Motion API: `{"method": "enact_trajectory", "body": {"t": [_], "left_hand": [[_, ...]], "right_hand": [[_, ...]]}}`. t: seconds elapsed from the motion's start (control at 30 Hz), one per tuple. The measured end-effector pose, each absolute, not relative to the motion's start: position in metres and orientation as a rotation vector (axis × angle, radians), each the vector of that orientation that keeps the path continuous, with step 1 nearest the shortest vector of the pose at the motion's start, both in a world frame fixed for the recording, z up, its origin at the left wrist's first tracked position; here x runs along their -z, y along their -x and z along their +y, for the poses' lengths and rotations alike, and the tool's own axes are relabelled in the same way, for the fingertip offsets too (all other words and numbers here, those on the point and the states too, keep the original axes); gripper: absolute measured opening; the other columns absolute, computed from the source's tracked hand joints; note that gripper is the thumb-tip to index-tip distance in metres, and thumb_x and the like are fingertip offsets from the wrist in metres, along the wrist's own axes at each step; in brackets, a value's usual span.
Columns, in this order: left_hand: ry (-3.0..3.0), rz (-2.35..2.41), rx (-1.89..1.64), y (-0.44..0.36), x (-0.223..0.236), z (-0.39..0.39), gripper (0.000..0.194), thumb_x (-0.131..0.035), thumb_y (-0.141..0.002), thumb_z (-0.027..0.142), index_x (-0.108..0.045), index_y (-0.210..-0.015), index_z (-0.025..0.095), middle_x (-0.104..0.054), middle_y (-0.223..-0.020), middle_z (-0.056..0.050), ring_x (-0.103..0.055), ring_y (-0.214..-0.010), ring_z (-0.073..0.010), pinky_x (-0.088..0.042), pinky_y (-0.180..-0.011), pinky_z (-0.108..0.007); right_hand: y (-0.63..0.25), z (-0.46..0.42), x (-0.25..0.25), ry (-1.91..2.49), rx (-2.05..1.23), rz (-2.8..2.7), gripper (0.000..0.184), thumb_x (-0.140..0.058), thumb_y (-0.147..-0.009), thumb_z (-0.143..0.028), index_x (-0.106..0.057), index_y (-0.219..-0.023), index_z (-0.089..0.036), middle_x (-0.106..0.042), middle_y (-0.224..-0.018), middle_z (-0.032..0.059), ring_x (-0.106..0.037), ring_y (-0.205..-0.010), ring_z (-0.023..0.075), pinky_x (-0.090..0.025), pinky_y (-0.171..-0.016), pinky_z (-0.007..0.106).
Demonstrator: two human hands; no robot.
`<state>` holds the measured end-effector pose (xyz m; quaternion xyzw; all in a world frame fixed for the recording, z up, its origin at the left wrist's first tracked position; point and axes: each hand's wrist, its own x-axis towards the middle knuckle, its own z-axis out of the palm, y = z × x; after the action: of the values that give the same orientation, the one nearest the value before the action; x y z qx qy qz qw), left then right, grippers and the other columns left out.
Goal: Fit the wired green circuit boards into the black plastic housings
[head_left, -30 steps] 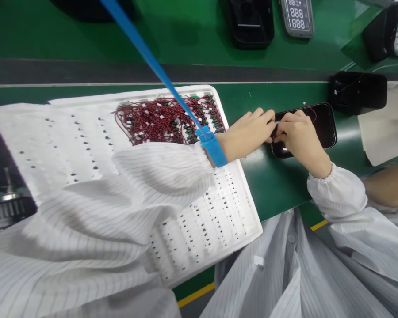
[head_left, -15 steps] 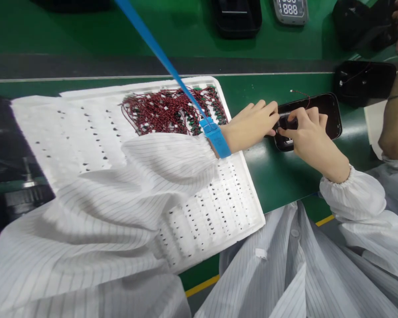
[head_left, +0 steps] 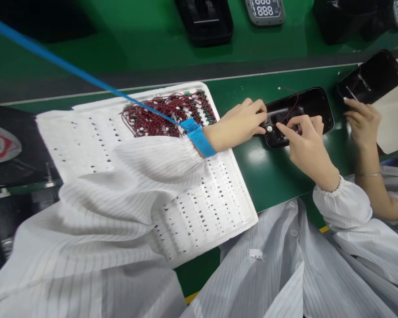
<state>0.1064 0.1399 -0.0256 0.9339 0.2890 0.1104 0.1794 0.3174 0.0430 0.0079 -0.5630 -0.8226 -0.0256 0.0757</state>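
My left hand (head_left: 243, 123), with a blue wrist strap (head_left: 200, 140) on its wrist, grips the left end of a black plastic housing (head_left: 315, 99) on the green bench. Just beyond its fingertips, a small round whitish disc (head_left: 269, 129) shows at that end. My right hand (head_left: 308, 143) reaches into the housing with bent fingers, one digit pointing toward the disc. Its fingers look closed, and what they hold is hidden. A twisted red-and-black wire (head_left: 297, 99) rises from inside the housing and hangs over its far edge, ending in a small white connector (head_left: 279, 88).
A white foam tray (head_left: 248, 216) beneath my left sleeve holds a heap of wired small boards (head_left: 166, 110). At right, a co-worker's hand (head_left: 363, 119) is at another black housing (head_left: 374, 77). Beyond the bench edge are a black case (head_left: 207, 26) and a display unit (head_left: 265, 9).
The view has shifted. More of the disc shows beside my right hand's pointing digit. The co-worker's hand has come down to the housing at right, which sits at a different angle.
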Motion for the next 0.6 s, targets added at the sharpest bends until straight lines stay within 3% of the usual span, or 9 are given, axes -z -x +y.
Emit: {"method": "enact_trajectory", "body": {"t": [0.27, 0.43, 0.6], "left_hand": [[-2.598, 0.839, -0.29, -0.109, 0.022, 0.119, 0.024, -0.052, -0.102, 0.03, -0.065, -0.115, 0.014, -0.059, -0.124, -0.014, -0.057, -0.112, -0.0265, -0.048, -0.1, -0.044], [-2.582, 0.781, -0.255, -0.123, 0.022, 0.122, 0.027, -0.047, -0.103, 0.03, -0.064, -0.113, 0.012, -0.058, -0.123, -0.014, -0.06, -0.107, -0.0239, -0.053, -0.098, -0.041], [-2.622, 0.992, -0.539, -0.115, 0.011, 0.178, 0.026, -0.048, -0.1, 0.025, -0.059, -0.122, 0.017, -0.054, -0.134, -0.013, -0.059, -0.12, -0.026, -0.048, -0.11, -0.045]], "right_hand": [[-0.338, 0.016, -0.01, 1.651, 0.099, -2.438, 0.031, -0.049, -0.099, -0.014, -0.073, -0.118, -0.02, -0.072, -0.114, 0.011, -0.058, -0.089, 0.0239, -0.05, -0.079, 0.039], [-0.349, 0.023, 0.0, 1.757, 0.152, -2.314, 0.026, -0.055, -0.098, -0.015, -0.079, -0.103, -0.023, -0.078, -0.101, 0.0029, -0.066, -0.08, 0.0178, -0.04, -0.057, 0.031], [-0.384, 0.035, 0.0, 1.781, 0.156, -2.181, 0.037, -0.05, -0.093, -0.007, -0.082, -0.096, -0.025, -0.079, -0.1, 0.0017, -0.07, -0.086, 0.0173, -0.045, -0.061, 0.029]]}}
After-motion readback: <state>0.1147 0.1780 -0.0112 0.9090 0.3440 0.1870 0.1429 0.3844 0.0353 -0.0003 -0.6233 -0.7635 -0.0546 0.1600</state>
